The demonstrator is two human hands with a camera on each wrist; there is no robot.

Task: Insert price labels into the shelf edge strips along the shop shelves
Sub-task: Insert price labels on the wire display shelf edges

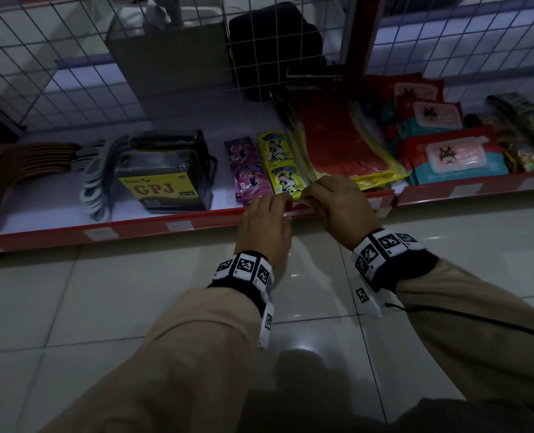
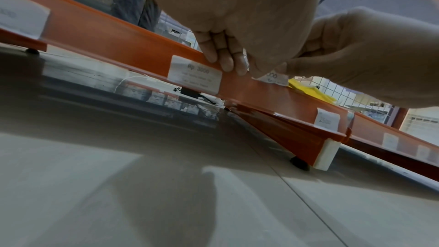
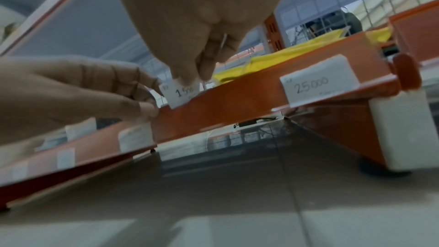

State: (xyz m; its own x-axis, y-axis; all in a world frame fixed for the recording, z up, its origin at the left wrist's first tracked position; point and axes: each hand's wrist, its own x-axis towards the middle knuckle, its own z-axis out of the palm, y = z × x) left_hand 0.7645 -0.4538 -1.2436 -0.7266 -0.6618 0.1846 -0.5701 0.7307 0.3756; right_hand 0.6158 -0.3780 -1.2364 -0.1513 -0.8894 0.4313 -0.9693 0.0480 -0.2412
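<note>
The red shelf edge strip (image 1: 140,228) runs along the front of the lowest shelf, just above the floor. My right hand (image 1: 309,196) pinches a small white price label (image 3: 180,94) with a handwritten number, its lower edge at the strip's top lip (image 3: 225,108). My left hand (image 1: 282,205) sits just to its left, fingertips (image 2: 223,61) curled over the strip's top edge (image 2: 106,40). A printed "Rp 3000" label (image 2: 194,74) sits in the strip beside those fingers. A "25000" label (image 3: 316,84) sits near the strip's right end.
On the shelf lie a black GPJ pack (image 1: 165,179), purple and yellow sachets (image 1: 268,164), red packets (image 1: 337,142) and hangers (image 1: 25,160). Wet-wipe packs (image 1: 453,154) fill the neighbouring shelf at the right. A wire grid (image 1: 72,73) backs the shelf. Glossy floor tiles (image 1: 103,307) lie below.
</note>
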